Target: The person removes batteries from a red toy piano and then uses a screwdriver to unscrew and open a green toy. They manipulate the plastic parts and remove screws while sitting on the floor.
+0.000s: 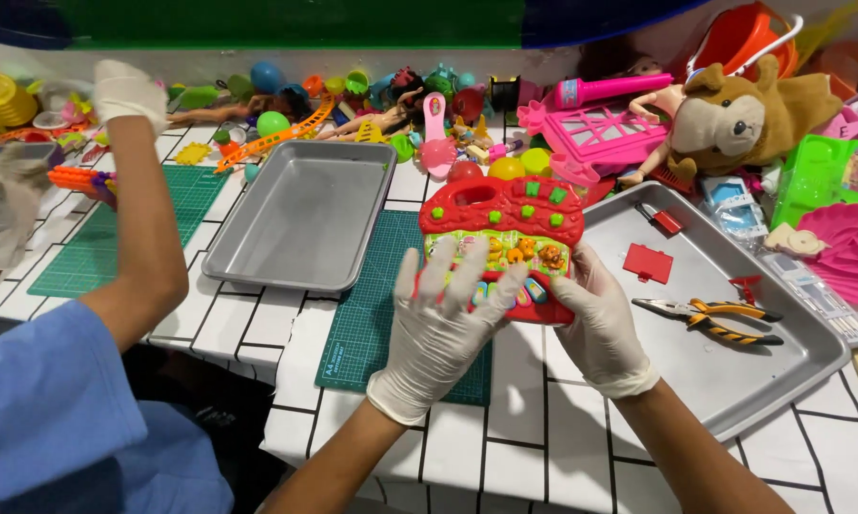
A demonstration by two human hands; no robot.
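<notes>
Red toy keyboard (pixel 505 233) sits over the green cutting mat (pixel 372 314) on the table (pixel 514 447), clamped between both gloved hands, left hand (pixel 445 319) spread across its keys, right hand (pixel 600 319) gripping its right edge.

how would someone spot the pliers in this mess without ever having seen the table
Start at the big metal tray on the right side of the white tiled table, next to the red toy keyboard held by the two gloved hands. The pliers lie flat in that tray, toward its right side. They are the only tool there, with orange-and-black handles, unlike the small red plastic pieces nearby.
</notes>
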